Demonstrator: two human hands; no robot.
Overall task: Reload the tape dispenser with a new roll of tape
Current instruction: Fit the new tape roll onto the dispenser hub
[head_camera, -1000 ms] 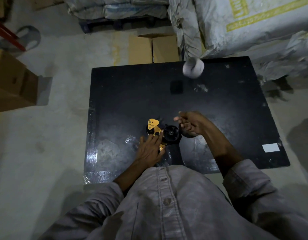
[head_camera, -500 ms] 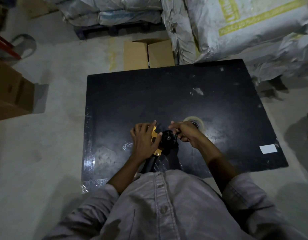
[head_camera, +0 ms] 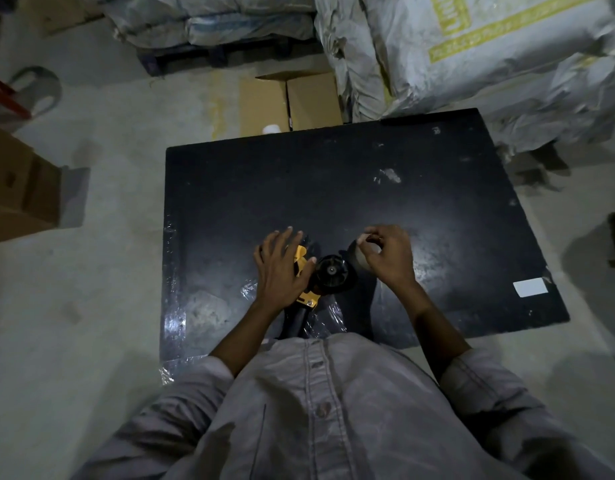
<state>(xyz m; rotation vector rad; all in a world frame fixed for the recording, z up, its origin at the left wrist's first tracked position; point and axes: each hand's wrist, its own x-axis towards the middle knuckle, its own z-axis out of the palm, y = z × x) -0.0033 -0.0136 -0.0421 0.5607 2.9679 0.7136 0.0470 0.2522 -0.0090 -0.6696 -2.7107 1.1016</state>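
Tape roll (head_camera: 359,259) newly lifted, edge-on.

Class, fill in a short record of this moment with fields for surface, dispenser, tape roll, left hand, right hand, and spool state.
surface: black board on the floor
dispenser: yellow and black, lying on the board
tape roll: held just right of the spool
left hand: flat on the dispenser, pinning it
right hand: gripping the roll
spool: bare, roll not yet on it
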